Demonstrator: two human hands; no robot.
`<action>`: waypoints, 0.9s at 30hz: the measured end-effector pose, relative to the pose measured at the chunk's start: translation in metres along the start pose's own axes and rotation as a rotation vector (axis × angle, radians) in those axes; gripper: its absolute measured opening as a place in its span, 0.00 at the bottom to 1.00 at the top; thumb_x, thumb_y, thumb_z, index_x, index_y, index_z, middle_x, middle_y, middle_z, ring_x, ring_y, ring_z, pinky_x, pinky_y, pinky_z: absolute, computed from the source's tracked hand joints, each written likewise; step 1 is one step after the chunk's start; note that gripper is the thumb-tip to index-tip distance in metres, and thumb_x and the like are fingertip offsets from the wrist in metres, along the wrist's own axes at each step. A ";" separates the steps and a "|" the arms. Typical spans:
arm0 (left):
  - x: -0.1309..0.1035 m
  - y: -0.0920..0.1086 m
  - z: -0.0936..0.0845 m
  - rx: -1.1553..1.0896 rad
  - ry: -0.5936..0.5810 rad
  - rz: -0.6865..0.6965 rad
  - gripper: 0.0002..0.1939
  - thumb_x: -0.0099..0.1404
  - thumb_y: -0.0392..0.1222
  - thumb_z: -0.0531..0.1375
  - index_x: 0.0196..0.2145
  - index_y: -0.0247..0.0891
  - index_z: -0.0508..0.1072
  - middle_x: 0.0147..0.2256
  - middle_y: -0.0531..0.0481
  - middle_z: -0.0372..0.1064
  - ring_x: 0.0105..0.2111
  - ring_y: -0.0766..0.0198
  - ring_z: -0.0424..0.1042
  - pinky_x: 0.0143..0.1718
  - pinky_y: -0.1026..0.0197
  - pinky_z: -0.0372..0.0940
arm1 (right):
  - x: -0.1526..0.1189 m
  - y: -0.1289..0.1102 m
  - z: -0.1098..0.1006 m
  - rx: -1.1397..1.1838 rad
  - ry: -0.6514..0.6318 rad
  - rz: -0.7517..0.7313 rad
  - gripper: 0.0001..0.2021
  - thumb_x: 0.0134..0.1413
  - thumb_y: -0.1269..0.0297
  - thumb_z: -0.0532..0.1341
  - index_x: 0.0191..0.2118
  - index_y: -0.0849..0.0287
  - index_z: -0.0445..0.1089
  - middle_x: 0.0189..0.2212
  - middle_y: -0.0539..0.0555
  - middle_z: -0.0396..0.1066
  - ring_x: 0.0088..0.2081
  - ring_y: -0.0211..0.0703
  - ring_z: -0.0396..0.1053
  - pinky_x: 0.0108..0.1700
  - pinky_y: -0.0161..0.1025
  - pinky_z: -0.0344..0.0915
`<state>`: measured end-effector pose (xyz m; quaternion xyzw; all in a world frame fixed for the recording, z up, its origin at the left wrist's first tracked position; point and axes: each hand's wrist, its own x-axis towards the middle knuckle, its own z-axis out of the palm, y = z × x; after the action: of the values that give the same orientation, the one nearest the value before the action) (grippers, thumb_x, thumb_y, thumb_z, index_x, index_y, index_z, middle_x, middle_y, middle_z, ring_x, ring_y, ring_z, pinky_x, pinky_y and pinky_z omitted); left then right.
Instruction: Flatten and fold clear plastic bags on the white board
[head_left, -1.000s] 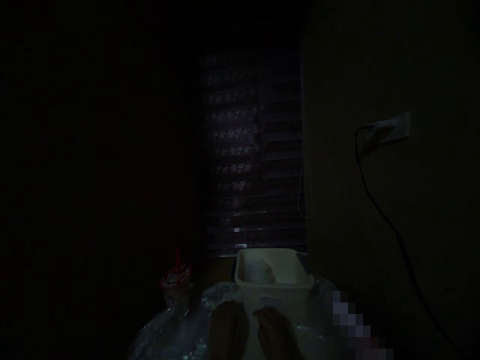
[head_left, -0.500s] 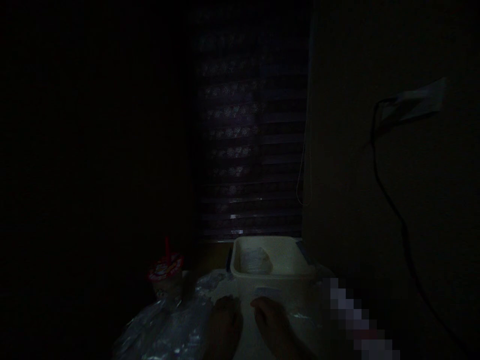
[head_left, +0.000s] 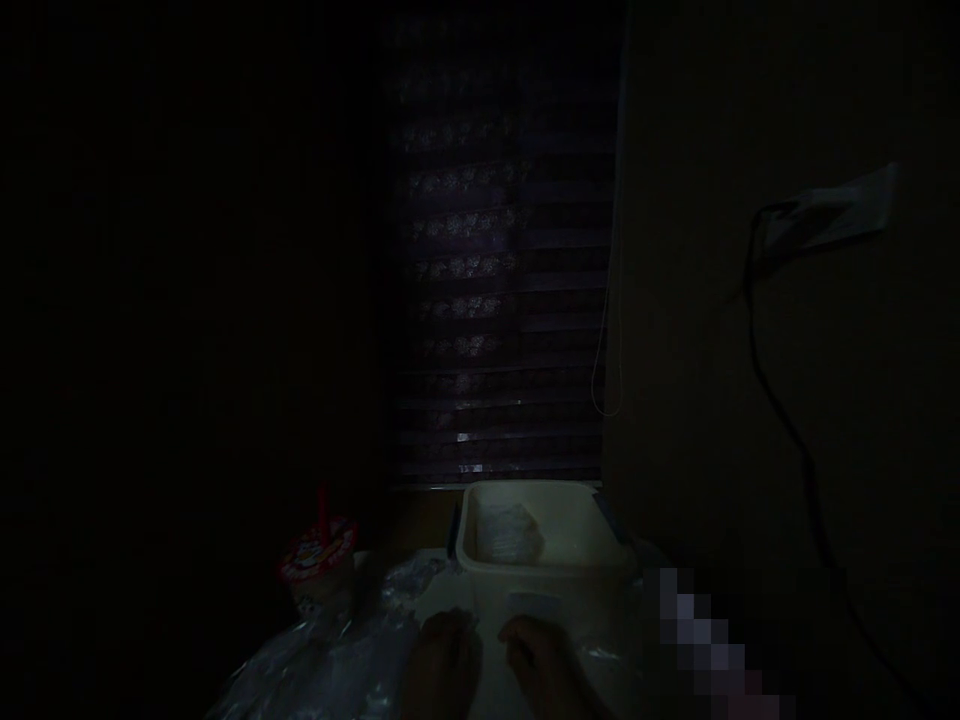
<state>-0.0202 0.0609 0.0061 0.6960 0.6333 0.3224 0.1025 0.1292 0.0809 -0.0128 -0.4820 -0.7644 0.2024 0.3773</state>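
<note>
The view is very dark. My left hand (head_left: 442, 660) is low in the middle, its fingers curled, beside crinkled clear plastic (head_left: 322, 665). To its right, my right hand (head_left: 544, 660) is also curled, with the fingers bent inward. The hands are apart from each other, over a pale surface, just in front of a cream-coloured bin (head_left: 551, 572). Whether either hand holds something small is too dark to make out. A clear plastic packet (head_left: 508, 532) lies inside the bin at its left.
A cup (head_left: 319, 560) with a red patterned lid and red straw stands at the left. Behind is a striped window blind (head_left: 465, 300) with a hanging cord loop (head_left: 607, 410). On the right wall a wall plate (head_left: 832, 215) has a black cable (head_left: 787, 410) hanging from it.
The whole view has shifted slightly, so the cup, bin and hands appear a little lower. Both hands keep nearly the same place and curled shape in front of the bin.
</note>
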 end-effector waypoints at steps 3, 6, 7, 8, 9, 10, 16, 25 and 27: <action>0.000 -0.002 0.001 -0.029 0.026 0.014 0.15 0.56 0.37 0.45 0.32 0.34 0.70 0.32 0.45 0.69 0.34 0.63 0.67 0.37 0.65 0.59 | 0.000 0.004 0.003 -0.020 0.000 -0.001 0.14 0.39 0.75 0.49 0.29 0.58 0.70 0.28 0.52 0.71 0.31 0.39 0.66 0.36 0.34 0.59; 0.001 -0.007 0.003 -0.064 0.048 0.063 0.16 0.57 0.38 0.44 0.33 0.35 0.70 0.33 0.45 0.70 0.35 0.63 0.68 0.38 0.64 0.60 | 0.000 0.003 0.003 -0.025 0.002 -0.028 0.14 0.39 0.75 0.49 0.29 0.58 0.69 0.27 0.51 0.71 0.30 0.38 0.66 0.34 0.33 0.60; 0.001 -0.009 0.004 -0.076 0.055 0.080 0.16 0.57 0.38 0.44 0.33 0.36 0.70 0.33 0.45 0.70 0.35 0.63 0.68 0.38 0.64 0.61 | 0.000 0.003 0.002 -0.030 0.005 -0.030 0.14 0.39 0.75 0.49 0.28 0.57 0.69 0.26 0.51 0.71 0.30 0.38 0.66 0.34 0.32 0.60; 0.001 -0.011 0.005 -0.087 0.062 0.095 0.16 0.57 0.38 0.44 0.33 0.36 0.70 0.33 0.45 0.70 0.35 0.63 0.68 0.38 0.64 0.61 | 0.000 0.002 0.001 -0.038 0.011 -0.032 0.14 0.39 0.75 0.49 0.28 0.57 0.69 0.26 0.51 0.71 0.30 0.38 0.66 0.34 0.33 0.60; 0.002 -0.013 0.007 -0.093 0.073 0.107 0.16 0.57 0.38 0.44 0.32 0.37 0.71 0.32 0.45 0.70 0.34 0.63 0.68 0.37 0.64 0.61 | 0.000 0.001 0.001 -0.046 0.016 -0.032 0.14 0.39 0.75 0.49 0.28 0.57 0.70 0.26 0.51 0.71 0.30 0.38 0.67 0.34 0.33 0.60; 0.002 -0.015 0.008 -0.097 0.079 0.120 0.16 0.57 0.39 0.44 0.32 0.37 0.71 0.32 0.45 0.70 0.34 0.63 0.68 0.37 0.64 0.62 | -0.001 0.001 0.001 -0.052 0.019 -0.038 0.14 0.39 0.75 0.49 0.28 0.57 0.70 0.26 0.51 0.71 0.30 0.38 0.67 0.35 0.33 0.60; 0.003 -0.020 0.014 -0.085 0.098 0.192 0.17 0.58 0.41 0.44 0.34 0.36 0.71 0.33 0.44 0.70 0.35 0.63 0.68 0.37 0.64 0.63 | -0.001 0.008 0.007 -0.030 0.036 -0.069 0.14 0.42 0.74 0.49 0.32 0.57 0.70 0.30 0.52 0.71 0.33 0.38 0.67 0.37 0.33 0.60; 0.000 -0.010 0.015 -0.086 0.028 0.359 0.23 0.61 0.48 0.39 0.32 0.37 0.71 0.31 0.44 0.70 0.32 0.63 0.67 0.34 0.65 0.63 | 0.002 0.002 0.010 -0.023 -0.048 -0.122 0.14 0.38 0.74 0.50 0.31 0.58 0.69 0.28 0.51 0.71 0.29 0.36 0.65 0.33 0.30 0.59; -0.001 -0.007 0.013 -0.107 0.021 0.348 0.23 0.61 0.49 0.39 0.32 0.39 0.71 0.30 0.44 0.69 0.32 0.64 0.67 0.34 0.65 0.63 | 0.002 0.001 0.010 -0.030 -0.051 -0.136 0.12 0.39 0.73 0.51 0.29 0.58 0.69 0.26 0.51 0.71 0.28 0.35 0.65 0.32 0.29 0.59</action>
<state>-0.0187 0.0646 -0.0079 0.7852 0.4864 0.3757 0.0754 0.1222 0.0836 -0.0191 -0.4292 -0.8077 0.1768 0.3635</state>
